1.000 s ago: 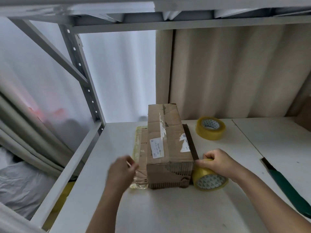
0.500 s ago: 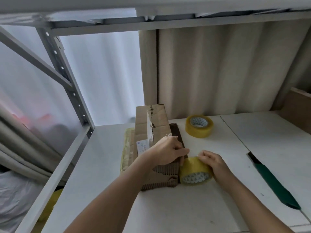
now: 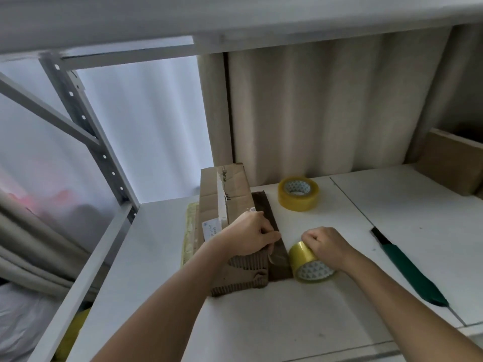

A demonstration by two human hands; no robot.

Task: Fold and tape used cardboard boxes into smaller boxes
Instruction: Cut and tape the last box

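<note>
Tape pulled across a cardboard box (image 3: 224, 194).
Left hand (image 3: 249, 235) pinches the strip on the box; right hand (image 3: 325, 245) grips the tape roll (image 3: 309, 262) beside it.

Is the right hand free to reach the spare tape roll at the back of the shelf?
Probably not yet: the right hand grips the near tape roll. The path itself looks open, with only bare shelf between it and the spare tape roll.
</note>
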